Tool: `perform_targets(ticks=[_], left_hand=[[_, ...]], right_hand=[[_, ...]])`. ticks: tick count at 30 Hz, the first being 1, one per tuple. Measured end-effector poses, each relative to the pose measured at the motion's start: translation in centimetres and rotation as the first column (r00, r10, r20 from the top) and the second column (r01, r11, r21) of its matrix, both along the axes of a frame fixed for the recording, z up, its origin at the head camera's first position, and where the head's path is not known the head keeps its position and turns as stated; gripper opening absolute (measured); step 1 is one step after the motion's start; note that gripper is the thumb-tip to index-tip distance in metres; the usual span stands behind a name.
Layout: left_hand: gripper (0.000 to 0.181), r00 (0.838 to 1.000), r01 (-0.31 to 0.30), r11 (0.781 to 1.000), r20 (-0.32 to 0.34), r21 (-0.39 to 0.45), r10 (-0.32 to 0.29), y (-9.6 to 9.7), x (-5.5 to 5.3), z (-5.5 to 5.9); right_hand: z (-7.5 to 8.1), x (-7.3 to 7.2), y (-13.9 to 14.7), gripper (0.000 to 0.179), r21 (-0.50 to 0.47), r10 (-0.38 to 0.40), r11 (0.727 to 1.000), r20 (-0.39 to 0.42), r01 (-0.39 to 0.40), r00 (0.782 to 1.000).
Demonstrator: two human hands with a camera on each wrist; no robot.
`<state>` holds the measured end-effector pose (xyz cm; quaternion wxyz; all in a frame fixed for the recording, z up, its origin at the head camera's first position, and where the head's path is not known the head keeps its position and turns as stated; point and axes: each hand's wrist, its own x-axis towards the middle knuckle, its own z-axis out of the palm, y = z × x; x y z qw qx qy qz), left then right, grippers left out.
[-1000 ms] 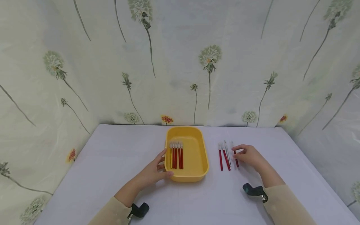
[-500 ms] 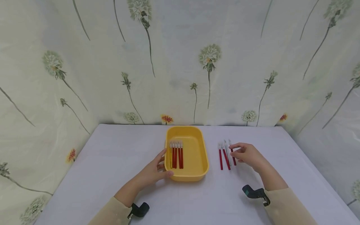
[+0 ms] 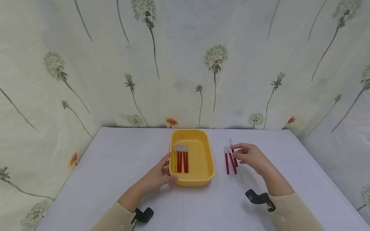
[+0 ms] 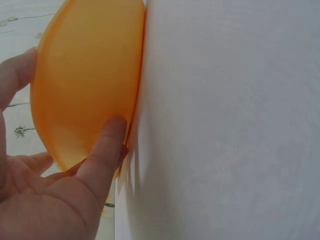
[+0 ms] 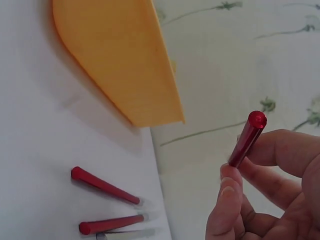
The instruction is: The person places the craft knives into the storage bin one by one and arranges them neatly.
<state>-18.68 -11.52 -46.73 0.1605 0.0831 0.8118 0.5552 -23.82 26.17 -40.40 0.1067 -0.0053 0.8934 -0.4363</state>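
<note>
A yellow tray [image 3: 200, 160] stands on the table, with several slim red pen-like tools [image 3: 183, 162] and a gold one [image 3: 175, 162] side by side in its left half. My left hand [image 3: 156, 175] grips the tray's near left side, thumb over the rim and fingers against the outer wall. Right of the tray, my right hand [image 3: 251, 156] pinches a red pen-like tool with a clear cap [image 5: 247, 140] between thumb and fingertips, raised off the table. Under it lie two more red ones [image 3: 226, 163] and a silver one [image 5: 125, 234], mostly hidden in the head view.
A white cloth covers the table [image 3: 130, 144]. Dandelion-patterned fabric [image 3: 185, 64] hangs behind and at both sides. Each wrist wears a small black camera mount [image 3: 261, 197].
My right hand has lifted the red pen-like tool off the table and carried it left, over the others lying there. The left hand and tray have stayed put.
</note>
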Motion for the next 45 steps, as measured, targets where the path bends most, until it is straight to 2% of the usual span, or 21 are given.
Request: perform_targets(ticks=[8, 32, 45], left_hand=[[0.109, 1.0, -0.001, 1.0, 0.001, -0.002, 0.001, 0.1, 0.1, 0.3], [0.11, 1.0, 0.004, 1.0, 0.008, 0.002, -0.004, 0.0, 0.0, 0.2], [0.106, 1.0, 0.001, 1.0, 0.008, -0.005, -0.001, 0.0, 0.1, 0.2]], right_hand=[[0.6, 0.1, -2.0, 0.041, -0.005, 0.016, 1.0, 0.006, -0.016, 1.0], [1.0, -0.6, -6.7, 0.042, -0.036, 0.047, 0.998, 0.028, -0.046, 0.999], [0.8, -1.3, -8.8, 0.039, -0.112, 0.091, 0.99, 0.064, -0.084, 0.994]])
